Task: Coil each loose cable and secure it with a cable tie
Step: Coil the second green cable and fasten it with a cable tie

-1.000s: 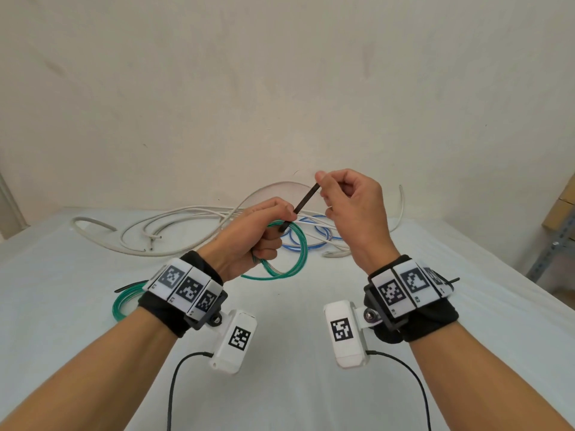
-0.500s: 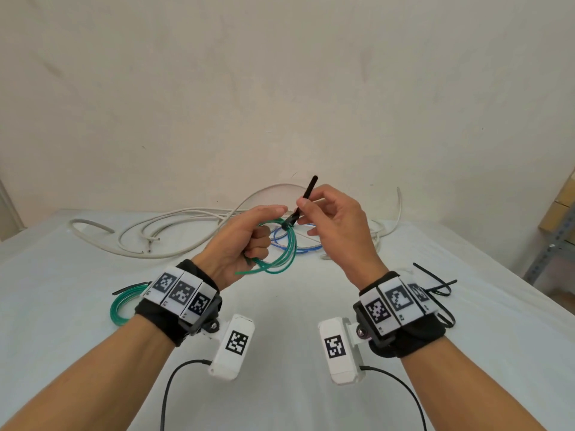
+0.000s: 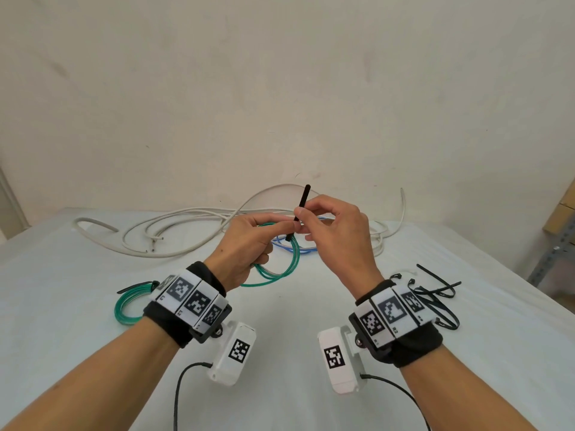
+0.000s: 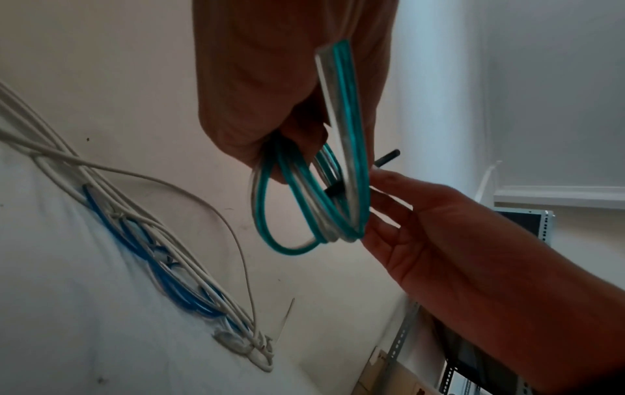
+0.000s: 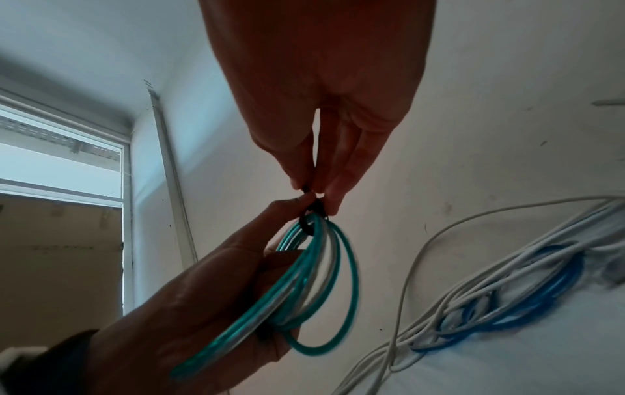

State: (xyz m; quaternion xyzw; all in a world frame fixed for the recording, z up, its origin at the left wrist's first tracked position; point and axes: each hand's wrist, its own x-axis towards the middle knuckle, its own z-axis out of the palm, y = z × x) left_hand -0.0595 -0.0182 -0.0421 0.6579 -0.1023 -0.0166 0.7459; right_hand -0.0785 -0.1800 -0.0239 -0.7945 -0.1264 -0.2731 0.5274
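Left hand (image 3: 245, 244) grips green coil (image 5: 304, 280); right hand (image 3: 336, 241) pinches black tie (image 3: 301, 209) — loop visible only wrist-side.

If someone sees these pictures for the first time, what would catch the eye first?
Probably the two hands raised at the centre: the left hand grips a green cable coil, and the right hand pinches a black cable tie looped round it. Behind them, loose white cables sprawl on the table with a blue cable.

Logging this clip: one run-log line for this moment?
left hand: holds green coil | right hand: pinches black tie | tie: around coil
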